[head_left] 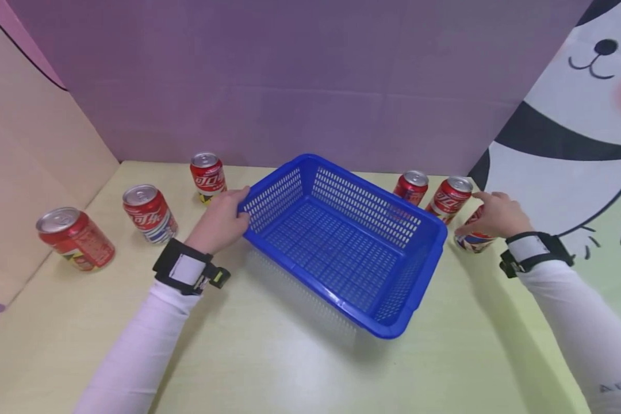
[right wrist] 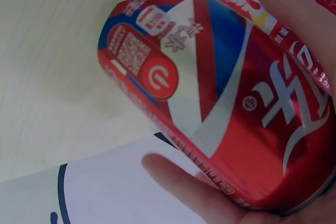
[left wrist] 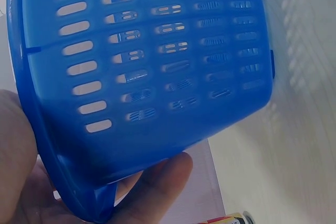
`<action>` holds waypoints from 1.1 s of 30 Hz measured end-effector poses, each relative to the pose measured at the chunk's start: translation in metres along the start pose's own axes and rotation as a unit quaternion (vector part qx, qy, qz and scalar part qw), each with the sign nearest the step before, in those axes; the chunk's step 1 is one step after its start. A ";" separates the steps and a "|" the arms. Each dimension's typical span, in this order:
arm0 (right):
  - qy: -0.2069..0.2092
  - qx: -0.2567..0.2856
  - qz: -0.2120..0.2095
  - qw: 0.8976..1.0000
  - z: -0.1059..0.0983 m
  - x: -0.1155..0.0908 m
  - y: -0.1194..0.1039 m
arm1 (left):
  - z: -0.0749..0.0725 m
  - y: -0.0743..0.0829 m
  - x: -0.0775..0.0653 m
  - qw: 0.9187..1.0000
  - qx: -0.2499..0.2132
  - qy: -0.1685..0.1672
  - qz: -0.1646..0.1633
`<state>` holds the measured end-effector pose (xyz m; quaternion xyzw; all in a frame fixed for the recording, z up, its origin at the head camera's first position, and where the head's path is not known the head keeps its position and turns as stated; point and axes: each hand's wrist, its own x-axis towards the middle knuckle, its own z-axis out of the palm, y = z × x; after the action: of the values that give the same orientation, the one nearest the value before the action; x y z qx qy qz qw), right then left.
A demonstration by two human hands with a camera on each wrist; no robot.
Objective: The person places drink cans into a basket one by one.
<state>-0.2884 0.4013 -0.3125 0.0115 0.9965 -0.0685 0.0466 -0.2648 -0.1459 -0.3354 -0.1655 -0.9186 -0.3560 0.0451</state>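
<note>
A blue plastic basket [head_left: 327, 290] with slotted sides fills the middle of the frame, tilted above a pale tabletop [head_left: 269, 368], its shadow falling below it. A person's left hand [head_left: 219, 221] grips the basket's left end by the rim, fingers closed narrowly about the edge. At right of centre, the right hand [head_left: 497, 215] holds a red, white and blue drink can [head_left: 475, 246], its fingers curled round the sides — whether the can's base touches the tabletop cannot be told.

The basket's right far corner stands in the way of two more red cans: the back can [head_left: 413, 187] shows partly through the slots, and the nearer can [head_left: 449, 198], just beside the held one, is hidden at its foot. Three others stand on the left: a far can [head_left: 208, 177] behind the left hand, a middle can [head_left: 150, 213], and a front can [head_left: 76, 238] near the left edge.

Counted up: one basket and six cans — three to its left, three to its right. Two black wrist straps [head_left: 190, 269] cross two white sleeves [head_left: 134, 351]. A purple backdrop [head_left: 300, 86] spans the top, a pale panel [head_left: 26, 138] borders the left, and a cartoon panda [head_left: 569, 184] fills the upper right.
</note>
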 end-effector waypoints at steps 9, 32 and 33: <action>0.018 0.002 -0.021 1.000 0.003 0.006 0.005 | -0.001 -0.001 0.001 1.000 0.006 0.012 -0.005; 0.014 0.003 -0.017 1.000 0.003 0.004 0.002 | 0.001 -0.006 0.002 0.999 -0.021 -0.012 -0.024; 0.014 0.003 -0.016 1.000 0.003 0.003 0.002 | 0.001 -0.006 0.002 0.999 -0.023 -0.014 -0.025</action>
<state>-0.2912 0.4030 -0.3156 -0.0036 0.9969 -0.0717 0.0318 -0.2686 -0.1485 -0.3396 -0.1483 -0.9145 -0.3758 0.0194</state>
